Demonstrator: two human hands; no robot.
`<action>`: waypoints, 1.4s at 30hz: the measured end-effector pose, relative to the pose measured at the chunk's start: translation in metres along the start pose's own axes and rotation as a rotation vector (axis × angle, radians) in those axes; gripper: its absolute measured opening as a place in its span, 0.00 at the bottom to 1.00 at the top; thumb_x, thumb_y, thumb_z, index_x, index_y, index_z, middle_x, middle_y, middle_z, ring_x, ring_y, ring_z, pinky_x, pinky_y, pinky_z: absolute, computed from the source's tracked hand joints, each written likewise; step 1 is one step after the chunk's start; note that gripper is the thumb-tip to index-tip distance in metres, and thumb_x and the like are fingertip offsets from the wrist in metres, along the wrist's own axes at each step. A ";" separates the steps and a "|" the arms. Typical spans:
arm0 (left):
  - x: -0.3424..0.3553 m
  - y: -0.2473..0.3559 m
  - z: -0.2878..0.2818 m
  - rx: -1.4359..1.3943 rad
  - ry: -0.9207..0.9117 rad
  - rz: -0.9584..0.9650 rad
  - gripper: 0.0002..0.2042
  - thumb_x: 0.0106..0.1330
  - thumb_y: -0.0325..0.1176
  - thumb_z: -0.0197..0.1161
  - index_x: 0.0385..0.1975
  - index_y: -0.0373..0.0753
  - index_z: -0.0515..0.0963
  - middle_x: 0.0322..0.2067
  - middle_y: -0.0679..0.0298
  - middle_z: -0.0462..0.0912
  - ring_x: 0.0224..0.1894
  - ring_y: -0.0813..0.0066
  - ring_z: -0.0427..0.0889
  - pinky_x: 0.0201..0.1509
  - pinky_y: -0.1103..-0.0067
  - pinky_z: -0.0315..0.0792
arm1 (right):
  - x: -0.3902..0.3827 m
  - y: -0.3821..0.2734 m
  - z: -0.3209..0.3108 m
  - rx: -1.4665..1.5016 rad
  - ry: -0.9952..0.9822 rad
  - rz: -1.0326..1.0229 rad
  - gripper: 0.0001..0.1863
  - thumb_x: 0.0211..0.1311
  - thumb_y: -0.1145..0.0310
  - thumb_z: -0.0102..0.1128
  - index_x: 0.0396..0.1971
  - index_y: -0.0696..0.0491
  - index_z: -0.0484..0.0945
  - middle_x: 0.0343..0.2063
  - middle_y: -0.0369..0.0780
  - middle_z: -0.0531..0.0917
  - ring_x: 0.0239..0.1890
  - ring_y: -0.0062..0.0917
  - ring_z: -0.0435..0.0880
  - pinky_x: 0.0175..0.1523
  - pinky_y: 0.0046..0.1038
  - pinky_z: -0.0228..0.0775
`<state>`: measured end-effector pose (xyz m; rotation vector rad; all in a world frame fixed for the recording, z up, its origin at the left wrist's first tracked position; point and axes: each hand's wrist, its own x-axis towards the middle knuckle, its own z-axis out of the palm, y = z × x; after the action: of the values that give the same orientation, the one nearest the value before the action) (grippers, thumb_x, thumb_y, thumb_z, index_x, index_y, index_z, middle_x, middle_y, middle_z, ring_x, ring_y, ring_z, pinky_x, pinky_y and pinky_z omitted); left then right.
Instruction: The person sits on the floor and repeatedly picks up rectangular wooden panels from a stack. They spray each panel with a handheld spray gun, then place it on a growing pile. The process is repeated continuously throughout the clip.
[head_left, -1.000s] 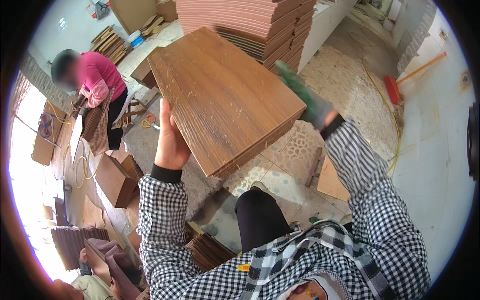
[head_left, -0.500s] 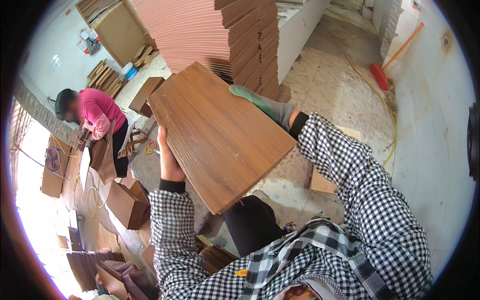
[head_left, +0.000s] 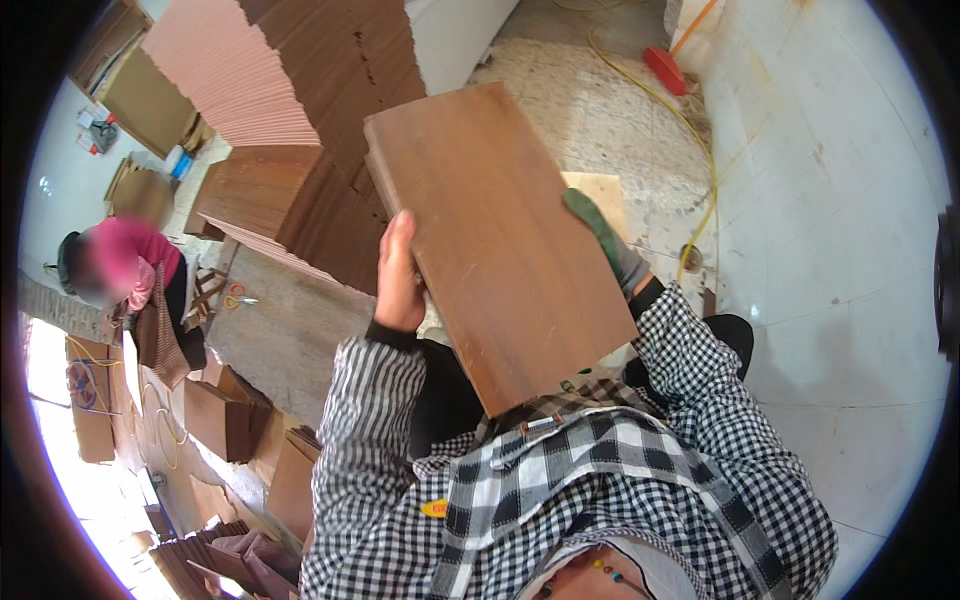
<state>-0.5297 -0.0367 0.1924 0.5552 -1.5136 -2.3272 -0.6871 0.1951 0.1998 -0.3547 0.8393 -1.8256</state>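
Note:
Between my two hands I hold a brown wood-grain board (head_left: 510, 250), tilted in front of my chest; a second layer shows along its far left edge, so it may be more than one board. My bare left hand (head_left: 401, 272) is closed on its left edge, thumb lying up along the side. At the right edge my right hand (head_left: 612, 245), in a grey-green glove, grips it; most of its fingers are hidden beneath. Beyond the board, to the left, rises a tall stack of brown boards (head_left: 345, 120) with pinkish edges.
A co-worker in a pink top (head_left: 150, 250) bends over work at the left. Orange-handled scissors (head_left: 236, 297) lie on the floor. A yellow hose (head_left: 690, 118) runs beside the right wall, near a red dustpan (head_left: 664, 70). Brown boxes (head_left: 222, 418) stand at left.
My view has turned to the right, toward the wall. The board has come round with my hands and now stands more upright in the picture. Both hands still grip it.

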 end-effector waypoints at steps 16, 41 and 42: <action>0.131 -0.214 0.049 0.182 -0.199 -0.466 0.52 0.63 0.72 0.53 0.77 0.45 0.40 0.77 0.54 0.41 0.77 0.48 0.42 0.74 0.50 0.45 | -0.053 0.048 -0.162 0.131 0.608 -0.049 0.36 0.67 0.45 0.59 0.66 0.55 0.68 0.57 0.41 0.79 0.52 0.28 0.81 0.55 0.30 0.77; -0.028 0.049 -0.142 -0.034 0.621 0.386 0.14 0.74 0.39 0.58 0.53 0.39 0.75 0.49 0.61 0.82 0.47 0.71 0.81 0.51 0.73 0.76 | 0.135 0.014 -0.035 -0.784 0.158 -0.336 0.26 0.77 0.56 0.47 0.64 0.59 0.70 0.57 0.43 0.78 0.58 0.29 0.78 0.66 0.31 0.66; -0.047 0.056 -0.179 -0.115 0.707 0.439 0.16 0.74 0.38 0.58 0.56 0.39 0.73 0.51 0.60 0.81 0.49 0.69 0.80 0.54 0.71 0.75 | 0.159 0.029 0.009 -0.747 0.059 -0.227 0.26 0.76 0.55 0.48 0.64 0.58 0.70 0.58 0.42 0.78 0.60 0.30 0.76 0.68 0.32 0.64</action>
<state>-0.4003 -0.1797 0.1849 0.8063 -1.0252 -1.6197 -0.7264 0.0428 0.1635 -0.8980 1.5655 -1.6676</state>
